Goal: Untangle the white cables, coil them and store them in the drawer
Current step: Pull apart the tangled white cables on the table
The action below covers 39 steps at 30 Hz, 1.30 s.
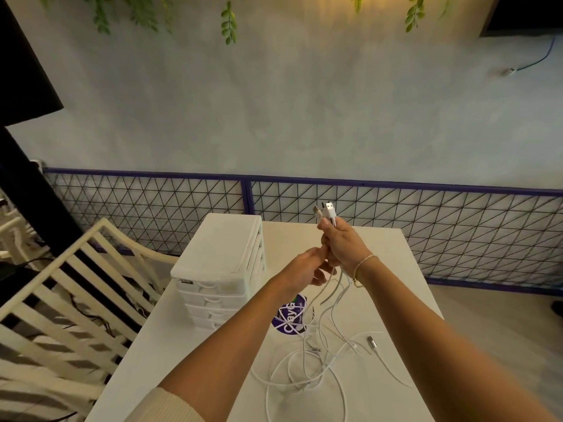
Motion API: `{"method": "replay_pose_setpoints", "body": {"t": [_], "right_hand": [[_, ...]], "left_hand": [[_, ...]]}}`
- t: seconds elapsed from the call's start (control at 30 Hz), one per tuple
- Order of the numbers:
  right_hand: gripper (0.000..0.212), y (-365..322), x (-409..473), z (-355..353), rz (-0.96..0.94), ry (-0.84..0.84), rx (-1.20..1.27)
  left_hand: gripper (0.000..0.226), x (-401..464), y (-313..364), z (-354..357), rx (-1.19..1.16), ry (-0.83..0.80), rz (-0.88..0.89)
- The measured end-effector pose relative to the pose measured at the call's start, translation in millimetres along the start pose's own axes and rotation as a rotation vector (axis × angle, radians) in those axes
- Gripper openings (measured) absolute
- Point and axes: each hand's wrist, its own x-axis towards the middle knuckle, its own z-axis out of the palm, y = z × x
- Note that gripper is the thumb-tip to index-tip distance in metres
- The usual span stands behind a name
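while right hand [342,242] grips white cables [316,348], left hand [307,269] pinches strands; drawer unit [219,269] closed, contents hidden.

You have two hands up: your right hand [341,242] and your left hand [304,269]. Two white USB plugs [327,210] stick up from your right fist. One metal-tipped plug [370,341] lies on the counter [396,300]. One drawer unit [222,269] shows four drawers. How many cables [307,360] are tangled, you cannot tell.
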Motion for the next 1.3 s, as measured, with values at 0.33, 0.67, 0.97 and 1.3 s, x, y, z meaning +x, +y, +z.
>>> {"method": "replay_pose_setpoints", "body": {"t": [0.33, 0.67, 0.97, 1.3], "right_hand": [[0.024, -32, 15, -23, -0.095, 0.13, -0.002], [0.021, -25, 18, -31, -0.12, 0.098, -0.144], [0.033, -4, 8, -5, -0.138, -0.158, -0.608], [0.031, -7, 12, -26, -0.072, -0.068, -0.636]], "left_hand": [[0.032, -2, -58, -15, 0.369, -0.056, -0.126], [0.037, -9, -83, -47, 0.47, 0.186, -0.308], [0.033, 6, 7, -23, 0.347, 0.099, -0.03], [0.029, 2, -29, -31, 0.306, 0.058, -0.125]]}}
